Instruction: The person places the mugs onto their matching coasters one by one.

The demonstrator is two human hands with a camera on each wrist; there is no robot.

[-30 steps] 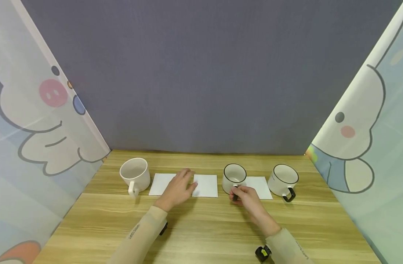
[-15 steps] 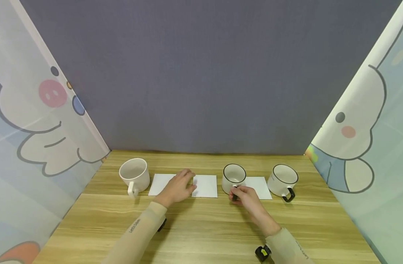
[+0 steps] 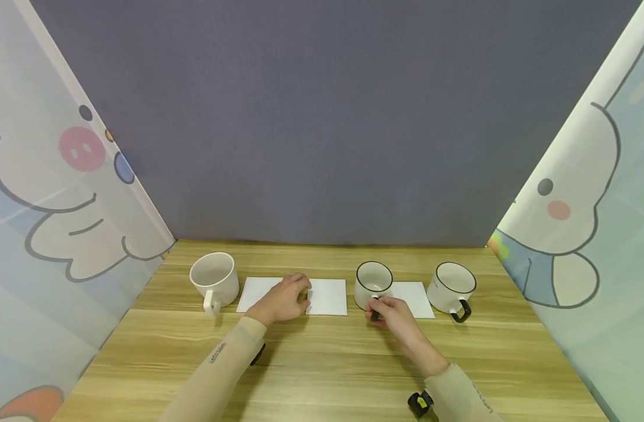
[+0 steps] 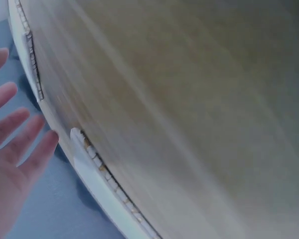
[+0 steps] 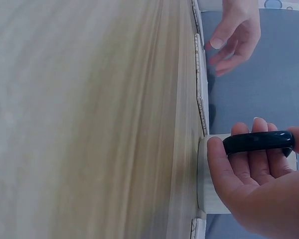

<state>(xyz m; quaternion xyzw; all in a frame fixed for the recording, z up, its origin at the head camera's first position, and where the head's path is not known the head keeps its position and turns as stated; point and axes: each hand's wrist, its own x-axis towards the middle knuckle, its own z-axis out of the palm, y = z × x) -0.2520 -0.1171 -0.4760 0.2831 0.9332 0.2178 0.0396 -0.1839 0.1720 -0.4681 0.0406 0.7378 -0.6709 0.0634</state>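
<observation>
My right hand grips the black handle of a white mug with a dark rim. The mug stands upright between two white square boards, beside the right one. In the right wrist view, the fingers pass behind the handle. My left hand hovers, palm down, over the gap between the left board and the middle board. Its fingers bend slightly and hold nothing; the left wrist view shows the fingers spread apart. The head view hides part of the left board behind that hand.
An all-white mug stands at the left, its handle toward me. At the right stands another dark-rimmed white mug with a black handle. A grey panel rises behind the wooden table, with printed curtains on both sides.
My left hand's fingers and thumb have bent a little more, and the hand has shifted slightly. The right hand and its mug have stayed in place.
</observation>
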